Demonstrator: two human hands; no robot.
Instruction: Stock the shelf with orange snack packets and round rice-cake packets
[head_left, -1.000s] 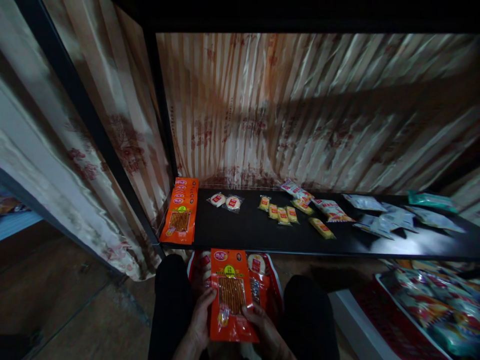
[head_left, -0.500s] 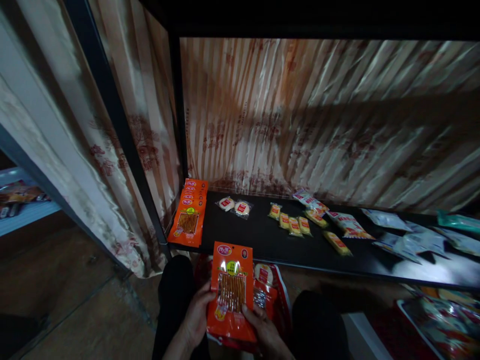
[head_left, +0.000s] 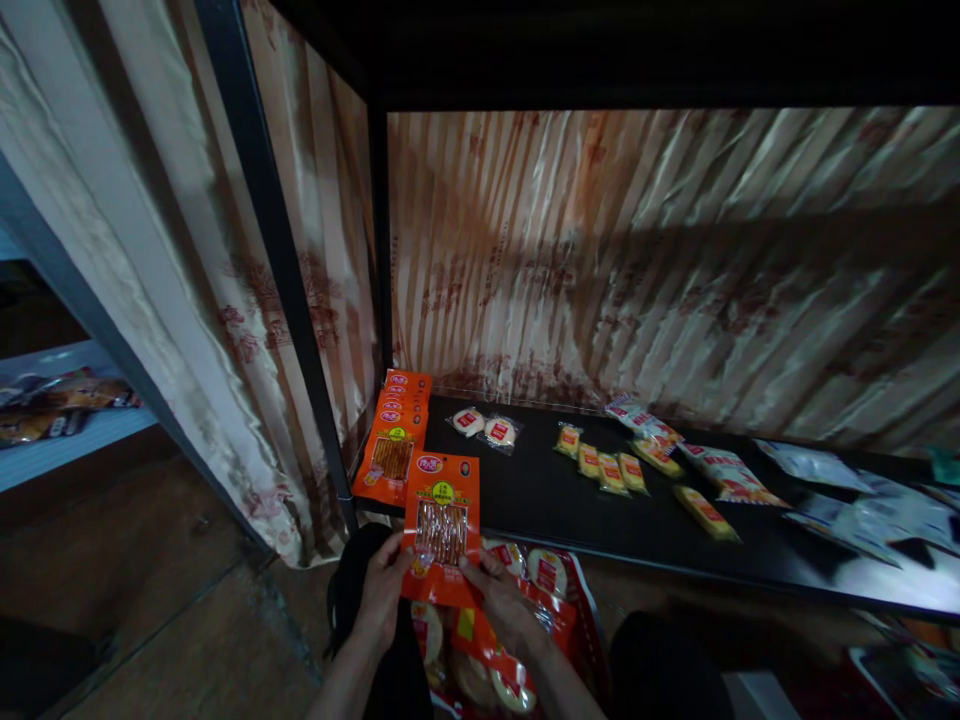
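Both hands grip one orange snack packet [head_left: 441, 520] with a clear window, held upright just in front of the black shelf [head_left: 570, 500]. My left hand [head_left: 382, 590] is closed on its lower left edge. My right hand [head_left: 499, 600] is closed on its lower right edge. On the shelf's left end lies a stack of matching orange packets [head_left: 395, 440], close above and left of the held one. Below my hands is a red tray [head_left: 577, 610] with more snack packets.
Round cracker packs [head_left: 484, 427], small yellow packs [head_left: 600, 470], red-white packs [head_left: 720, 475] and pale packs [head_left: 840, 500] lie spread on the shelf. A black shelf post [head_left: 300, 330] stands at the left. Striped curtain backs the shelf. My dark-clad knees flank the tray.
Both hands have lifted the orange packet up and forward toward the shelf's left end. The camera has shifted left and tilted, so the shelf appears further right.
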